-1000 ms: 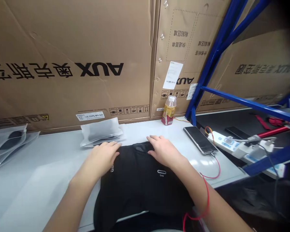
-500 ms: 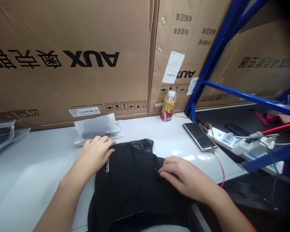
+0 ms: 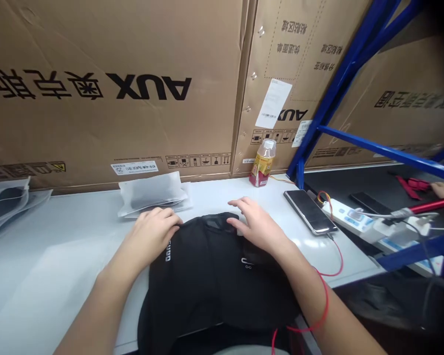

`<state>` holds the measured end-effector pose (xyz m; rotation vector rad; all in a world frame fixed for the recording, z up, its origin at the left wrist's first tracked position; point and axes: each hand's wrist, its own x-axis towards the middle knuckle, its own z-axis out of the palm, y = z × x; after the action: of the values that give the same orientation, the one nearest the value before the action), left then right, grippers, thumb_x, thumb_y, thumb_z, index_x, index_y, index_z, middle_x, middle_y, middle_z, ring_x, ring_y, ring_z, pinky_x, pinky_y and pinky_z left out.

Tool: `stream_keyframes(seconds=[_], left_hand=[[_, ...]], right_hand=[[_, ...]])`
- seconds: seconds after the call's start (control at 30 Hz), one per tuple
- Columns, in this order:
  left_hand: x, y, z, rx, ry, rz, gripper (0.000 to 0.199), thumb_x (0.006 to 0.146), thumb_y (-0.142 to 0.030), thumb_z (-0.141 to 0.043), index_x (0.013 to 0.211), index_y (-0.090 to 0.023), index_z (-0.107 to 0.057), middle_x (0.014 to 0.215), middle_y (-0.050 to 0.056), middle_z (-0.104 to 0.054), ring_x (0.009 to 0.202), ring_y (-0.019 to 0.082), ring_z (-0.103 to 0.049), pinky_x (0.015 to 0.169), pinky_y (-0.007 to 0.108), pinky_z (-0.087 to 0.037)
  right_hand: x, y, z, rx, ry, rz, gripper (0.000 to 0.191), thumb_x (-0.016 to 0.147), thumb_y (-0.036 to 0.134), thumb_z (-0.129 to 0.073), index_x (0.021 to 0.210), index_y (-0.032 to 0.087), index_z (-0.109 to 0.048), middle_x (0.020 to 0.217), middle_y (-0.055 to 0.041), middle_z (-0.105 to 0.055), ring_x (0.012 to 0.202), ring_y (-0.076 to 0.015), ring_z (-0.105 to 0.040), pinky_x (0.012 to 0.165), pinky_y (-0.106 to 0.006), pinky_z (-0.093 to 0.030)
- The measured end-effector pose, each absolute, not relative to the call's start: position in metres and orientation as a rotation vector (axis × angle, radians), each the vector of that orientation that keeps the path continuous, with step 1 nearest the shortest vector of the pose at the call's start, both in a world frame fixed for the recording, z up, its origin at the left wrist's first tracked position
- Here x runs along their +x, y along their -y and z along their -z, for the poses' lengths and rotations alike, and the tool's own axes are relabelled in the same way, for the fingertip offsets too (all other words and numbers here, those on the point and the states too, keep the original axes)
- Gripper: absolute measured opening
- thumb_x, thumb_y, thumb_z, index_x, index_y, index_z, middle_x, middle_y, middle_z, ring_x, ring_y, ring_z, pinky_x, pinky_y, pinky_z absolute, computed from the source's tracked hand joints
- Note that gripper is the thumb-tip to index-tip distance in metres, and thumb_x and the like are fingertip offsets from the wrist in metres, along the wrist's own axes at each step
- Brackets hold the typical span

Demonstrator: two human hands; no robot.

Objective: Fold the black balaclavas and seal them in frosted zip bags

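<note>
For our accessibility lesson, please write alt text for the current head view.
Two bare hands, left and right, touch a black garment on a white table. Behind stand a bottle, a phone and AUX cartons.

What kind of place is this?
Probably a packing or storage area: large cardboard boxes, blue metal racking, and clear bags beside a black garment on the worktable.

Two hands on a black garment at the table's near edge

The left hand touches the far left corner of the black garment; the right hand is at its far right corner. On the table, a bottle stands by the far edge, left of a phone.
</note>
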<state>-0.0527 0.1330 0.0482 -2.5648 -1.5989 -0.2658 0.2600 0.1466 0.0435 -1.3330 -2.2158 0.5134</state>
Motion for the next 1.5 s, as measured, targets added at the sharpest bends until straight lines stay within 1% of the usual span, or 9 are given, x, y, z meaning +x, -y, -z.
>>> stream_keyframes(seconds=[0.2, 0.4, 0.53, 0.77, 0.9, 1.0, 1.23, 1.33, 1.5], left_hand=[[-0.048, -0.112, -0.061, -2.553, 1.452, 0.325, 0.036, 0.106, -0.022, -0.036, 0.104, -0.024, -0.072, 0.104, 0.004, -0.074, 0.106, 0.025, -0.066, 0.116, 0.057, -0.036], [-0.06, -0.072, -0.051, -2.677, 1.31, 0.227, 0.034, 0.105, -0.024, -0.043, 0.115, -0.032, -0.075, 0.101, 0.002, -0.077, 0.095, 0.025, -0.071, 0.097, 0.046, -0.053], [-0.076, -0.034, -0.04, -2.678, 1.302, 0.276, 0.044, 0.103, -0.04, -0.055, 0.147, -0.042, -0.059, 0.133, -0.001, -0.075, 0.117, 0.027, -0.072, 0.112, 0.049, -0.05], [-0.083, 0.016, -0.003, -2.804, 1.104, 0.102, 0.077, 0.097, -0.05, -0.063, 0.166, -0.043, -0.029, 0.163, -0.002, -0.048, 0.139, 0.032, -0.062, 0.103, 0.043, -0.061], [-0.09, 0.02, 0.002, -2.802, 1.168, 0.144, 0.072, 0.095, -0.025, -0.057, 0.161, -0.05, -0.038, 0.16, -0.009, -0.052, 0.138, 0.026, -0.063, 0.111, 0.04, -0.057], [-0.092, 0.017, -0.008, -2.762, 1.491, 0.371, 0.051, 0.098, -0.029, -0.056, 0.145, -0.048, -0.06, 0.144, -0.008, -0.069, 0.127, 0.025, -0.071, 0.108, 0.037, -0.058], [-0.064, -0.021, -0.03, -2.344, 2.178, 0.554, 0.037, 0.105, -0.055, -0.047, 0.132, -0.035, -0.063, 0.076, -0.005, -0.077, 0.058, 0.02, -0.075, 0.049, 0.026, -0.054], [-0.05, -0.032, -0.029, -2.273, 2.011, 0.413, 0.044, 0.106, -0.053, -0.039, 0.133, -0.027, -0.063, 0.085, 0.005, -0.078, 0.073, 0.028, -0.076, 0.06, 0.035, -0.058], [-0.01, -0.033, -0.03, -2.185, 1.681, 0.41, 0.045, 0.108, -0.038, -0.036, 0.142, -0.022, -0.061, 0.132, 0.016, -0.07, 0.116, 0.037, -0.067, 0.091, 0.054, -0.055]], right_hand=[[0.257, -0.132, -0.044, -1.258, 2.281, -0.298, 0.018, 0.101, 0.012, -0.055, 0.103, 0.023, -0.068, 0.103, -0.0057, -0.069, 0.1, -0.0249, -0.058, 0.091, -0.04, -0.048], [0.28, -0.094, -0.045, -1.103, 2.485, -0.409, 0.014, 0.104, 0.024, -0.06, 0.111, 0.025, -0.072, 0.111, -0.0062, -0.071, 0.107, -0.0247, -0.064, 0.094, -0.041, -0.055], [0.311, -0.059, -0.038, -1.163, 2.354, -0.5, 0.032, 0.106, 0.032, -0.059, 0.137, 0.032, -0.066, 0.149, -0.0074, -0.061, 0.14, -0.0272, -0.056, 0.115, -0.047, -0.051], [0.346, -0.008, -0.02, -1.229, 2.59, -0.496, 0.086, 0.082, 0.041, -0.088, 0.158, 0.038, -0.049, 0.164, -0.0063, -0.048, 0.156, -0.0423, -0.035, 0.119, -0.069, -0.042], [0.347, -0.01, -0.01, -1.175, 2.522, -0.431, 0.062, 0.089, 0.011, -0.07, 0.145, 0.036, -0.063, 0.16, -0.0037, -0.054, 0.154, -0.0334, -0.042, 0.124, -0.062, -0.039], [0.343, -0.015, -0.012, -1.19, 2.328, -0.457, 0.037, 0.095, 0.016, -0.063, 0.128, 0.032, -0.072, 0.144, -0.0055, -0.069, 0.142, -0.0291, -0.058, 0.123, -0.055, -0.043], [0.318, -0.036, -0.02, -1.423, 2.011, -0.469, 0.02, 0.106, 0.041, -0.056, 0.109, 0.028, -0.07, 0.105, -0.007, -0.076, 0.098, -0.027, -0.072, 0.085, -0.041, -0.061], [0.312, -0.046, -0.017, -1.509, 2.065, -0.386, 0.019, 0.105, 0.039, -0.057, 0.097, 0.026, -0.068, 0.097, -0.0071, -0.071, 0.093, -0.0282, -0.069, 0.083, -0.044, -0.059], [0.288, -0.049, -0.019, -1.44, 2.105, -0.156, 0.028, 0.105, 0.028, -0.055, 0.132, 0.026, -0.062, 0.134, -0.0131, -0.066, 0.128, -0.0351, -0.062, 0.104, -0.055, -0.055]])
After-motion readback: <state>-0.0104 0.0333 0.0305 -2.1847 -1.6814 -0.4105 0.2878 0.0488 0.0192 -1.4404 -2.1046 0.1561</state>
